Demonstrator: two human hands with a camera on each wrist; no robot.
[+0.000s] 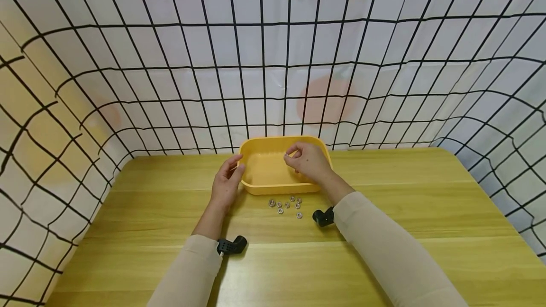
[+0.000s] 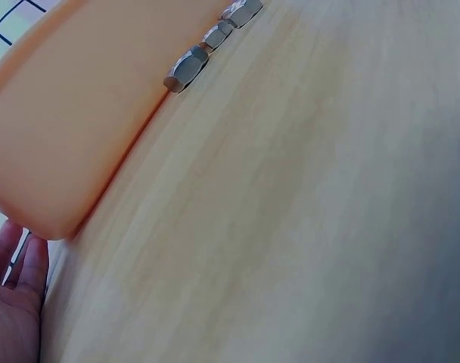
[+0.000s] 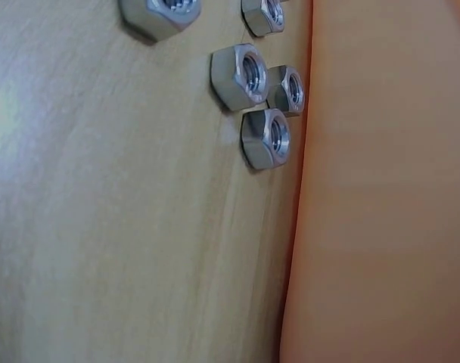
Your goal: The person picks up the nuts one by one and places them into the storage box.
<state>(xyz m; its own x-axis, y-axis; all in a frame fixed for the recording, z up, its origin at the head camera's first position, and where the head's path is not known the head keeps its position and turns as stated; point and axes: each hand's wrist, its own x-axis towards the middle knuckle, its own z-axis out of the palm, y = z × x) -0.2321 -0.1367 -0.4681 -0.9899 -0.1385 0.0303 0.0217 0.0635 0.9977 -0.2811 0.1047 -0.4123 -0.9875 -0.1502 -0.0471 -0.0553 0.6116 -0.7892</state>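
Observation:
A yellow plastic tray (image 1: 266, 189) stands on the wooden table, its inner floor bare where it shows. My right hand (image 1: 310, 161) is over the tray's right half, thumb and forefinger pinched together on a small silvery nut (image 1: 286, 156) that is mostly hidden by the fingertips. At the tray's left end is my left hand (image 1: 226, 184), fingers loosely extended with their tips at the rim; the left wrist view shows its fingers (image 2: 35, 265) by the tray's corner. Several metal hex nuts (image 3: 240, 78) lie flat in front of the tray, one larger nut (image 1: 272, 203) leftmost.
A black wire grid (image 1: 264, 60) with pale cloth behind it rises along the table's back and both sides. The tray's back edge is close to it. Each wrist wears a black camera, the left camera (image 1: 232, 245) low over the table.

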